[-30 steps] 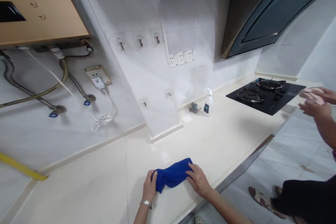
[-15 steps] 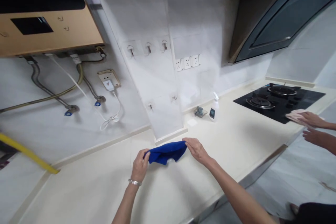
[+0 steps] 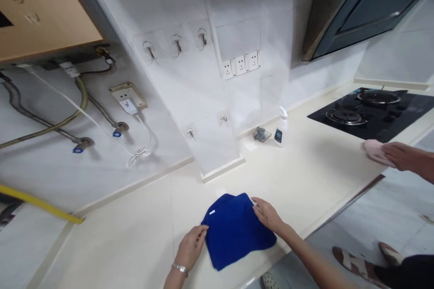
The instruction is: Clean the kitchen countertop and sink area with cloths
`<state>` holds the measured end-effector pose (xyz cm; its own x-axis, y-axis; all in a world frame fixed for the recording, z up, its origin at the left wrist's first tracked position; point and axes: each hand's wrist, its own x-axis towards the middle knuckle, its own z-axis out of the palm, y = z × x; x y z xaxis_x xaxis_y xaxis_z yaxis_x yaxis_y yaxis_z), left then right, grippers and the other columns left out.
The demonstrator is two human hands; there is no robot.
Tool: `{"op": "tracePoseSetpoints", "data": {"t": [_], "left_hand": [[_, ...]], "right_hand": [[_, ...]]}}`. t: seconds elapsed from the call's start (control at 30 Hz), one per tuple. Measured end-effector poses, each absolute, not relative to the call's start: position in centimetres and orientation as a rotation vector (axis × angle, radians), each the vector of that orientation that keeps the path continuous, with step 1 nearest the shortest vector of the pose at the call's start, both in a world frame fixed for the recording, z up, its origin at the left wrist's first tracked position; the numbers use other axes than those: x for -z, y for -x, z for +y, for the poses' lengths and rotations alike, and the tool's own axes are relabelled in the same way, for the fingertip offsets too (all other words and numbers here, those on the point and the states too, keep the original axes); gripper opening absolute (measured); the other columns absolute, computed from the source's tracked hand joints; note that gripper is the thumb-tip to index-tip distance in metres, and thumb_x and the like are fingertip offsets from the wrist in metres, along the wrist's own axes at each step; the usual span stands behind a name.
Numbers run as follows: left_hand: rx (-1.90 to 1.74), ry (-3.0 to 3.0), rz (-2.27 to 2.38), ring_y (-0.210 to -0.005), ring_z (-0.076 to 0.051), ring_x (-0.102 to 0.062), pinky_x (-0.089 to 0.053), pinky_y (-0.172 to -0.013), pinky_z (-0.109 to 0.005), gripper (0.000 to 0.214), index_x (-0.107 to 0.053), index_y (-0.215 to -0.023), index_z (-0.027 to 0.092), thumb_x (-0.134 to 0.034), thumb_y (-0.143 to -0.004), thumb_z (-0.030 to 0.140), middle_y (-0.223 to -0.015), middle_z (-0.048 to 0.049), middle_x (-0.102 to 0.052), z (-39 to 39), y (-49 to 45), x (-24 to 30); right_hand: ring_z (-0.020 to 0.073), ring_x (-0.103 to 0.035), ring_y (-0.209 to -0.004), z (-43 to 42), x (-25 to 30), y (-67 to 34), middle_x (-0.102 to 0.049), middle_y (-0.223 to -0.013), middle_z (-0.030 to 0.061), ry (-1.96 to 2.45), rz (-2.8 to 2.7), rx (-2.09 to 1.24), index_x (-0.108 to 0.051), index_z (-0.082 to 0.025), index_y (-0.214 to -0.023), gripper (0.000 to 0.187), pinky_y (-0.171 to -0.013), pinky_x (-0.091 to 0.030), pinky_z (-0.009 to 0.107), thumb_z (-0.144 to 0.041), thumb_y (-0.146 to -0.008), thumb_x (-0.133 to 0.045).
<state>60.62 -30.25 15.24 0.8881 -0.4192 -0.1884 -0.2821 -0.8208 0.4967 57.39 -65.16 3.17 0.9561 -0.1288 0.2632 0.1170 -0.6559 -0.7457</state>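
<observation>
A blue cloth [image 3: 237, 230] with a small white tag lies spread on the pale countertop [image 3: 135, 235], its near edge by the counter's front. At its left edge, my left hand [image 3: 191, 246] has its fingers closed on the border; a silver-coloured watch or bracelet is on that wrist. My right hand [image 3: 268, 214] rests beside the upper right edge, fingertips close to or touching the fabric, with thumb and fingers slightly apart.
A spray bottle [image 3: 281, 128] and a small clear dish [image 3: 261, 134] stand near the wall. Farther right, another person's hand [image 3: 400, 154] presses a pink cloth [image 3: 375, 151] on the counter by the gas hob [image 3: 373, 113]. A yellow pipe [image 3: 40, 203] rises at left.
The blue cloth, bunched and held up between both hands before, is now spread on the counter nearer to me. The other person's pink cloth has moved off the hob's edge onto the counter.
</observation>
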Motion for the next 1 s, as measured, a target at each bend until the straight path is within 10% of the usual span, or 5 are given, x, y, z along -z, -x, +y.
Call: {"op": "tracePoseSetpoints", "data": {"t": [0.2,0.47,1.0], "left_hand": [[0.338,-2.690,-0.382,-0.141,-0.025,-0.048,-0.038,-0.124,-0.047,0.050,-0.055,-0.139,0.020,-0.033,-0.095,0.034,-0.150,-0.0123,-0.055,-35.4,-63.6,-11.2],[0.332,-2.783,-0.215,-0.118,-0.027,-0.059,-0.049,-0.109,-0.048,0.036,-0.062,-0.121,0.022,-0.047,-0.088,0.027,-0.119,-0.0108,-0.067,-36.0,-65.1,-9.5],[0.273,-2.421,-0.392,-0.084,-0.020,-0.066,-0.054,-0.082,-0.036,0.013,-0.054,-0.084,0.025,-0.049,-0.087,0.037,-0.088,-0.0042,-0.069,-34.5,-58.8,-11.1]], "right_hand": [[0.0258,-0.059,-0.130,-62.6,-2.7,-61.4,-0.061,-0.144,0.0099,2.374,0.116,0.279,-0.054,-0.023,-0.145,0.053,-0.112,-0.046,0.047,-0.024,-0.096,-0.036],[0.0199,-0.066,-0.105,-62.2,-4.4,-63.1,-0.063,-0.128,0.0079,2.431,-0.075,-0.017,-0.058,-0.027,-0.135,0.041,-0.091,-0.051,0.031,-0.024,-0.096,-0.045],[0.0252,-0.063,-0.099,-62.5,-2.4,-57.9,-0.068,-0.102,0.0062,2.098,-0.024,0.525,-0.060,-0.026,-0.095,0.020,-0.091,-0.055,0.044,-0.015,-0.083,-0.048]]}}
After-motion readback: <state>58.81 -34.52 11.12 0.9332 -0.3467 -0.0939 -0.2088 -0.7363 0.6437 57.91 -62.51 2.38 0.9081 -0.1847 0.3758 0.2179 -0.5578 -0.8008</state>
